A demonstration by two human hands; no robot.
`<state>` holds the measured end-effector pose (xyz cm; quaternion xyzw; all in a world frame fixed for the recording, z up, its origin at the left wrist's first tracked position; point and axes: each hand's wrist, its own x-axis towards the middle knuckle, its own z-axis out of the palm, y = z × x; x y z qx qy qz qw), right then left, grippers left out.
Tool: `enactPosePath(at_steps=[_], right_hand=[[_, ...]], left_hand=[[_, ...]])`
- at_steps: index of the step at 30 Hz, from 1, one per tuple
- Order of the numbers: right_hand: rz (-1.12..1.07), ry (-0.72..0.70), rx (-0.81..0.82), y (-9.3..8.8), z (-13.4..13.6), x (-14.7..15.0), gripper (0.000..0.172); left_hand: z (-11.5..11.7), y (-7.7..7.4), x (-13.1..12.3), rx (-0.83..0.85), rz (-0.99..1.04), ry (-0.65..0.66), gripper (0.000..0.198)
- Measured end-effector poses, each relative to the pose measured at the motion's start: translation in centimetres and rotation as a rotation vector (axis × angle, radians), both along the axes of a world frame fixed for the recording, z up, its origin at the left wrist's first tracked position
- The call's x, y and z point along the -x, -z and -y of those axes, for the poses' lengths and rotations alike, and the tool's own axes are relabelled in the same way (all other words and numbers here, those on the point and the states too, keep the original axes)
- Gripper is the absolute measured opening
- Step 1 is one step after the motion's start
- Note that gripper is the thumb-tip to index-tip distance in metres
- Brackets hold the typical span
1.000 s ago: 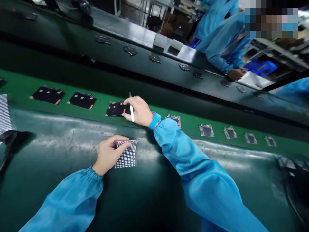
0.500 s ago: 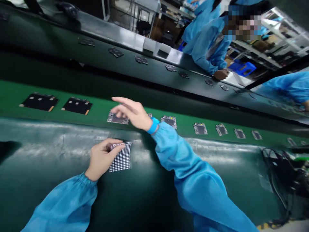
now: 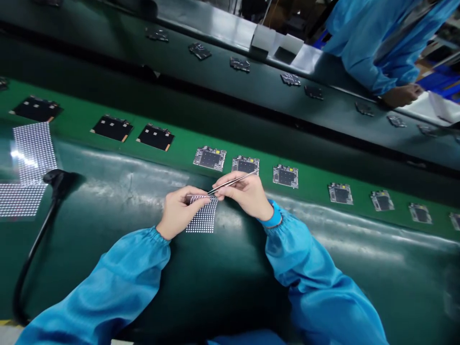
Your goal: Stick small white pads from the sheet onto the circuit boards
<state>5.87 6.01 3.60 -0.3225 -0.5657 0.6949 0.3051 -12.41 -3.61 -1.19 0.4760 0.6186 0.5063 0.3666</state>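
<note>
1. Left hand (image 3: 178,211): grip pinches the small sheet of white square dots (image 3: 204,219) at its 9 o'clock edge, on the dark green desk (image 3: 108,230).
2. Right hand (image 3: 246,192): grip clenched on thin silver metal tweezers (image 3: 235,180), tips at the sheet's 12 o'clock edge.

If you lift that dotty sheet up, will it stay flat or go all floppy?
Probably floppy: the dotted sheet looks film-thin, its top edge bent up at the left hand while the rest lies flat. Likely very light too. The right hand holds tweezers at it, hinting the dots are delicate.
</note>
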Motion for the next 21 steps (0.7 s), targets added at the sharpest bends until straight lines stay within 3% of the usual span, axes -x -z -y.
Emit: enactPosePath(at_steps=[6, 21], right_hand=[[0.048, 0.023, -0.071, -0.59, 0.45, 0.19, 0.019], [0.073, 0.031, -0.071, -0.57, 0.76, 0.38, 0.018]], left_hand=[[-0.03, -0.14, -0.06, 0.005, 0.015, -0.004, 0.01], [0.06, 0.08, 0.08, 0.004, 0.004, 0.002, 0.011]])
